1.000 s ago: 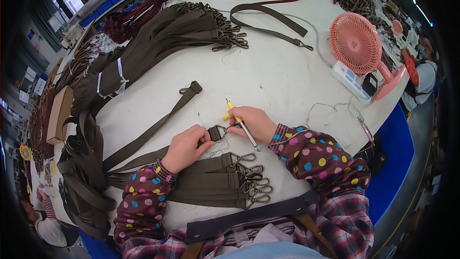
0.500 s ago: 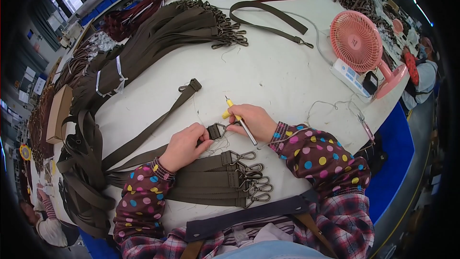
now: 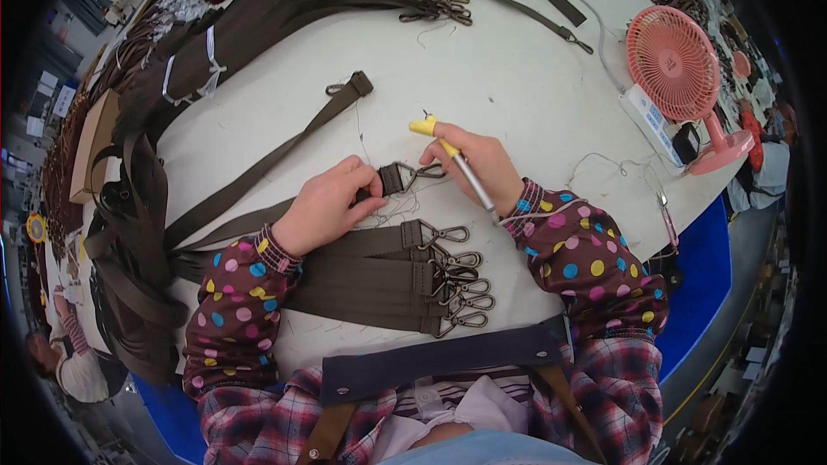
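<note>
My left hand (image 3: 329, 200) pinches a dark olive webbing strap (image 3: 391, 179) near its stitched end. A metal ring there carries a snap hook (image 3: 428, 171) that points toward my right hand (image 3: 479, 160). That hand is closed around a corded, pen-shaped tool (image 3: 473, 182) with a yellow grip, silver barrel and thin tip; the tip points away from me. Whether the right fingers touch the hook I cannot tell. Loose threads lie below the strap end. Closer to me, several finished straps (image 3: 362, 290) lie side by side with their hooks to the right.
Another strap (image 3: 284, 151) lies diagonally beyond my left hand. Bundled straps (image 3: 284, 13) cover the far left, above a tangled heap (image 3: 138, 241). At right stand a pink fan (image 3: 674, 60) and a white power strip (image 3: 650, 125). Small pink-handled snips (image 3: 668, 222) lie near the edge.
The view has shifted, so the table's contents appear higher. My right hand has drawn back from the hook end, and the pen-shaped tool has turned in its grip.
</note>
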`<state>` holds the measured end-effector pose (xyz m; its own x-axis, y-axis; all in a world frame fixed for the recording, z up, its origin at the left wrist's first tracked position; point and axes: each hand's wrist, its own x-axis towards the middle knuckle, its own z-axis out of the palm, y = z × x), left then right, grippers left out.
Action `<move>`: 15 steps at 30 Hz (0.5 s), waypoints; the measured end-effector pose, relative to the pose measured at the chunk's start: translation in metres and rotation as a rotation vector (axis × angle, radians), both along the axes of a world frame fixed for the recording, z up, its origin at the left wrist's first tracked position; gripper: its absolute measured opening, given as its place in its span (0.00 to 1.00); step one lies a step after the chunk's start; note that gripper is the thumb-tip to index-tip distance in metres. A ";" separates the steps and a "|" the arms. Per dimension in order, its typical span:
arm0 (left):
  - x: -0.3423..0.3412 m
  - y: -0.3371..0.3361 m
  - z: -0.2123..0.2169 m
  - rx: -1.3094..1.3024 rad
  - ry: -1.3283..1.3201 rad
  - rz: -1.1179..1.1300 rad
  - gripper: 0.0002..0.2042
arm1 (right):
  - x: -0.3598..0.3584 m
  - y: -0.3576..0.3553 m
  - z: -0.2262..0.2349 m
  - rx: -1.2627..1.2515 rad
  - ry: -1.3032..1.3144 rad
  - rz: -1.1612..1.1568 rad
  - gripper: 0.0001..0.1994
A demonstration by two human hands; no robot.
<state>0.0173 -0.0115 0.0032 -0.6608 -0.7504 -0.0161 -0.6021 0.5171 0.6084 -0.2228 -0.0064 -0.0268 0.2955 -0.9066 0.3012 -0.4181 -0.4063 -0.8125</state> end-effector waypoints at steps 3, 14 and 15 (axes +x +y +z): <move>0.003 -0.007 -0.001 0.014 0.002 -0.011 0.07 | 0.006 0.007 0.013 0.160 -0.167 0.055 0.13; -0.003 0.003 -0.006 -0.040 0.069 0.049 0.11 | 0.030 0.005 0.007 0.355 -0.380 0.014 0.09; -0.001 0.002 -0.007 -0.040 0.065 0.053 0.11 | 0.031 0.005 0.006 0.355 -0.383 0.019 0.09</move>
<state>0.0158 -0.0091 -0.0039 -0.6187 -0.7836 0.0559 -0.5895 0.5101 0.6263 -0.1914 -0.0011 -0.0207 0.2416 -0.9682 0.0655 -0.0594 -0.0822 -0.9948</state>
